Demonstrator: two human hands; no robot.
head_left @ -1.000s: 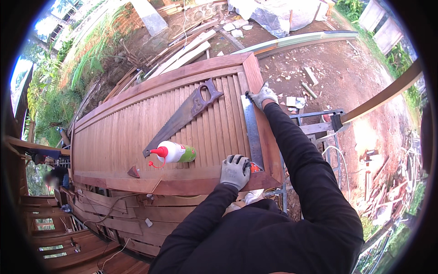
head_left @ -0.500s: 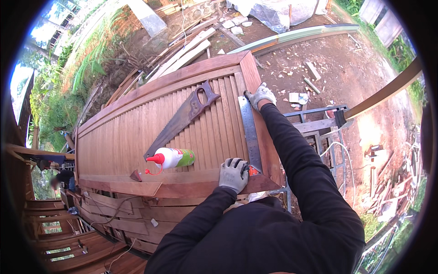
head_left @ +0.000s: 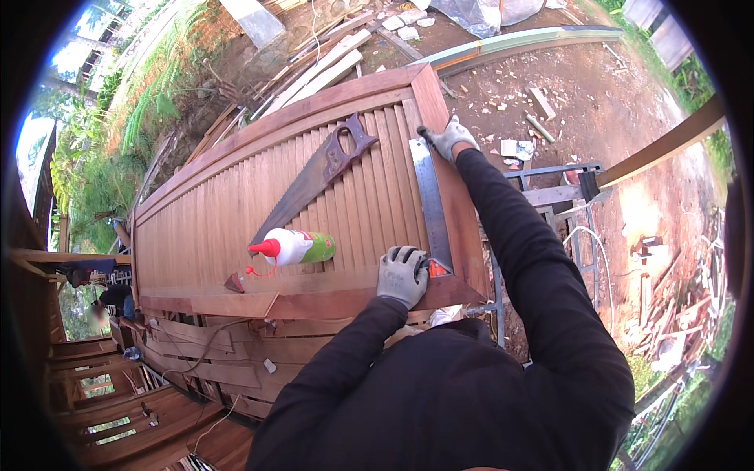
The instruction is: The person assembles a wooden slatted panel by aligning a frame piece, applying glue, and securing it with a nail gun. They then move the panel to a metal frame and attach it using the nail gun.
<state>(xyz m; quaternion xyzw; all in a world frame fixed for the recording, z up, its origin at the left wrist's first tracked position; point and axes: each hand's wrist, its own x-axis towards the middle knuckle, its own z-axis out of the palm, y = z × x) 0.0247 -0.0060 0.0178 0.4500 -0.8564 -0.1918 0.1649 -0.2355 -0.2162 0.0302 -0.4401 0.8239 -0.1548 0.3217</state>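
Reddish-brown wood frames a slatted panel (head_left: 212, 228), with a small dark wedge (head_left: 234, 283) on its near left edge. Next comes a white bottle (head_left: 298, 247) lying on its side, red-capped, with a printed label and a green base end. Just beyond, a saw (head_left: 314, 180) slants over the slats, handle toward the far edge. Farther right, the gloved left hand (head_left: 402, 276) rests on the near rail, fingers bent and close together, beside the orange end of a metal ruler (head_left: 430, 208); whether it grips cannot be told. Fine markings line the ruler, which lies along the right rail between both hands. At its far tip, the gloved right hand (head_left: 452, 140) extends its thumb over the rail; its finger grip is unclear.
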